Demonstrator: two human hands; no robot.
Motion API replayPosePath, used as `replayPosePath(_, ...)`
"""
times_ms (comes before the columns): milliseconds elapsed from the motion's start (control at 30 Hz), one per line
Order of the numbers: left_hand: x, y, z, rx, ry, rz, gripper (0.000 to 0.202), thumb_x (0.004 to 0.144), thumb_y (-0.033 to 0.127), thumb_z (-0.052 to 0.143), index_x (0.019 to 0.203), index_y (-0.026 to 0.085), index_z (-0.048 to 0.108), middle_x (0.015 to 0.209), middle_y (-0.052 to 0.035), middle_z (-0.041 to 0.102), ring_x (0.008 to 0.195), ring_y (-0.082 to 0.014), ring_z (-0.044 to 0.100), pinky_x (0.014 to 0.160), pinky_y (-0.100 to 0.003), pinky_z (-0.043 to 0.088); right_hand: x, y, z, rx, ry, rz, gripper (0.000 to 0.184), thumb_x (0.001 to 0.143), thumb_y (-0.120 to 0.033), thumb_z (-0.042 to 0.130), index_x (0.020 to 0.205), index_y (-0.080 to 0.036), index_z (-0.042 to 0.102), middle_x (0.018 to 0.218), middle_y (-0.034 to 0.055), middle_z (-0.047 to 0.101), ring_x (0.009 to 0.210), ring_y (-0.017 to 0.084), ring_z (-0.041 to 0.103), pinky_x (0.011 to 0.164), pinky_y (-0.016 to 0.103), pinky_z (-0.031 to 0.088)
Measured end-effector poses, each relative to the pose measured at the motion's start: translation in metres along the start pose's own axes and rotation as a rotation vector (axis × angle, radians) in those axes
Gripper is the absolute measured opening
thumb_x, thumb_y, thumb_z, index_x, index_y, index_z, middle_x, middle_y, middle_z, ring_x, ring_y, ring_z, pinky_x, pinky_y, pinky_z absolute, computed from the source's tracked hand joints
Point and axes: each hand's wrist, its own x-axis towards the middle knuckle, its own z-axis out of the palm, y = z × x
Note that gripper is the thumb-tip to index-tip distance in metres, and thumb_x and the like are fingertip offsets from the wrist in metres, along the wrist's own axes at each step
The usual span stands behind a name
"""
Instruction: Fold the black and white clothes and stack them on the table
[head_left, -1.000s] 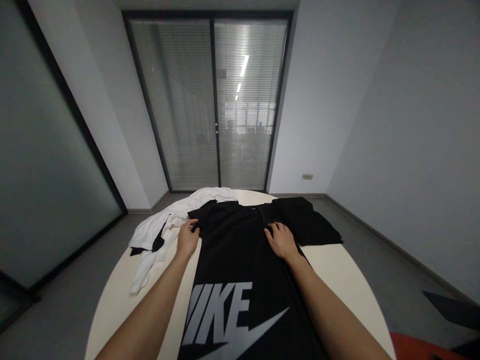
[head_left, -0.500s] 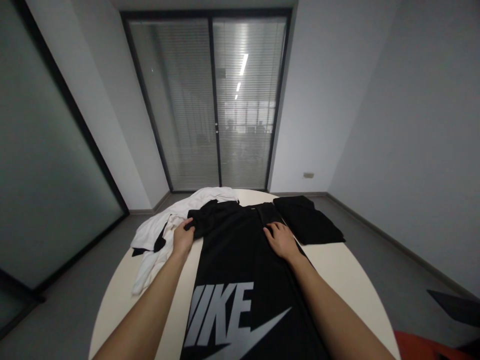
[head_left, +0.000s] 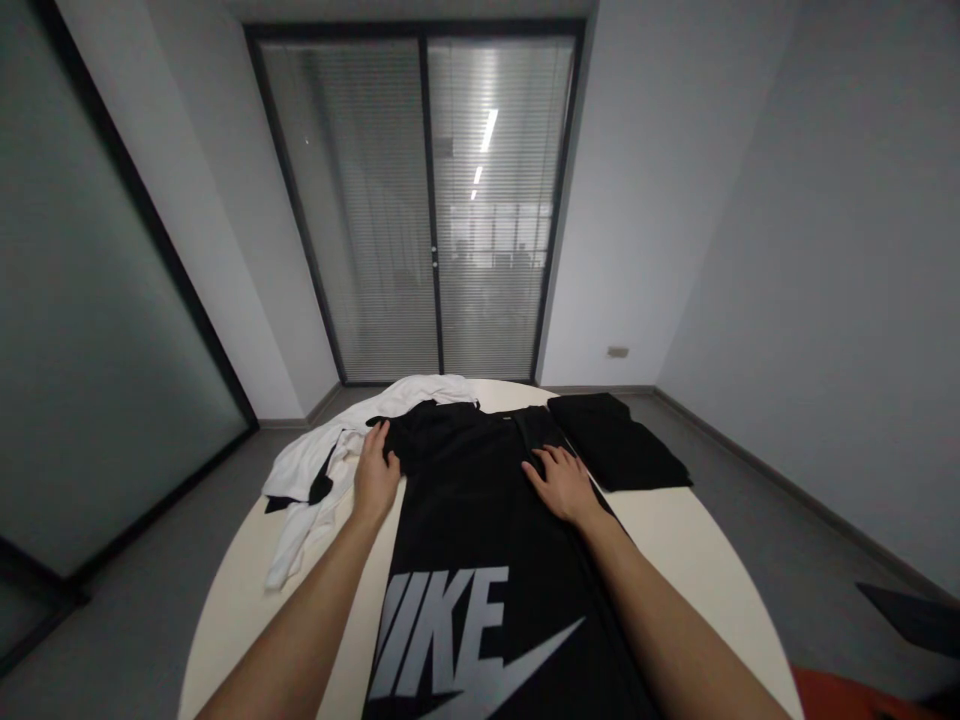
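A black T-shirt (head_left: 480, 520) with a large grey NIKE logo lies flat on a round white table (head_left: 675, 540), neck pointing away from me. My left hand (head_left: 375, 475) lies flat on its left shoulder, by the folded-in sleeve, fingers stretched forward. My right hand (head_left: 561, 482) presses flat on the shirt's right shoulder area, fingers spread. Neither hand grips the cloth.
A crumpled white garment (head_left: 322, 460) lies on the table's left side, with a dark piece tucked in it. A folded black garment (head_left: 619, 440) sits at the far right of the table. Behind stand glass doors with blinds (head_left: 427, 210). Something red (head_left: 847, 695) shows at bottom right.
My left hand has slid forward along the left shoulder and flattened out. The shirt's right side now lies apart from the folded black garment. My right hand has barely moved.
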Motion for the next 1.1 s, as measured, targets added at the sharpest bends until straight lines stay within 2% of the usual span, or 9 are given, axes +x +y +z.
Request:
replayPosePath(67,-0.004,0.012,0.0,0.016,-0.08,0.136,0.059,0.09,0.009,0.045,0.147,0.023,0.047,0.154,-0.0098,0.043,0.143,-0.0256,0.04,0.121,-0.048,0.033,0.0,0.0,0.001,-0.002,0.004,0.003,0.056,0.101,-0.056,0.036,0.138,-0.019,0.059,0.147,0.0111,0.052,0.139,0.031,0.04,0.117,0.048,0.024)
replayPosePath(167,-0.012,0.03,0.0,-0.027,-0.273,0.302,0.057,0.094,0.012,0.044,0.148,0.028,0.045,0.16,-0.0067,0.036,0.145,-0.0234,0.038,0.119,-0.046,0.036,0.0,0.0,0.002,0.002,0.001,0.006,0.056,0.102,-0.055,0.035,0.138,-0.019,0.059,0.147,0.0113,0.052,0.14,0.03,0.04,0.117,0.048,0.024)
replayPosePath(300,-0.022,0.047,0.001,-0.112,-0.451,0.378,0.057,0.095,0.022,0.052,0.15,0.028,0.039,0.162,-0.009,0.03,0.147,-0.0247,0.035,0.116,-0.044,0.04,0.001,0.002,0.003,0.005,-0.001,0.0,0.056,0.101,-0.056,0.036,0.138,-0.02,0.058,0.147,0.01,0.053,0.14,0.03,0.039,0.118,0.047,0.024)
replayPosePath(400,-0.024,0.048,0.004,-0.142,-0.414,0.348,0.05,0.097,0.023,0.048,0.147,0.023,0.041,0.153,-0.0116,0.043,0.14,-0.0227,0.044,0.114,-0.043,0.042,0.002,0.003,0.004,0.003,-0.009,0.002,0.057,0.101,-0.057,0.035,0.139,-0.02,0.058,0.148,0.01,0.052,0.141,0.029,0.039,0.118,0.046,0.024)
replayPosePath(500,-0.022,0.039,0.006,0.012,-0.367,0.241,0.042,0.096,0.019,0.045,0.138,0.019,0.048,0.14,-0.0116,0.054,0.133,-0.0221,0.05,0.116,-0.043,0.04,0.002,0.003,0.004,-0.001,-0.01,0.002,0.057,0.101,-0.056,0.035,0.138,-0.02,0.058,0.148,0.01,0.052,0.141,0.029,0.039,0.118,0.046,0.023)
replayPosePath(600,-0.021,0.029,0.006,0.171,-0.385,0.143,0.04,0.091,0.016,0.05,0.131,0.018,0.055,0.132,-0.0116,0.06,0.127,-0.0245,0.054,0.112,-0.042,0.041,0.002,0.002,0.003,-0.001,-0.009,0.002,0.057,0.101,-0.057,0.036,0.139,-0.02,0.058,0.148,0.0096,0.052,0.14,0.03,0.039,0.118,0.047,0.023)
replayPosePath(833,-0.019,0.026,-0.002,0.308,-0.477,0.063,0.034,0.083,0.014,0.06,0.115,0.023,0.069,0.117,-0.0077,0.067,0.112,-0.0275,0.059,0.102,-0.04,0.045,0.002,0.002,0.002,-0.009,-0.023,0.011,0.057,0.101,-0.056,0.035,0.139,-0.02,0.057,0.148,0.0095,0.051,0.141,0.03,0.038,0.118,0.048,0.023)
replayPosePath(1000,-0.018,0.029,-0.01,0.353,-0.534,0.031,0.044,0.084,0.005,0.05,0.117,0.024,0.073,0.112,-0.0078,0.068,0.106,-0.0235,0.064,0.098,-0.033,0.046,0.001,0.0,0.0,-0.013,-0.02,0.007,0.055,0.102,-0.054,0.035,0.139,-0.02,0.057,0.148,0.0109,0.051,0.141,0.03,0.039,0.117,0.047,0.024)
replayPosePath(1100,-0.018,0.031,-0.014,0.366,-0.54,-0.002,0.047,0.086,0.007,0.05,0.124,0.025,0.069,0.114,-0.0076,0.068,0.105,-0.0222,0.066,0.095,-0.03,0.046,0.0,0.0,0.0,-0.018,-0.004,0.0,0.054,0.102,-0.053,0.036,0.139,-0.019,0.057,0.148,0.0105,0.052,0.14,0.03,0.04,0.117,0.046,0.025)
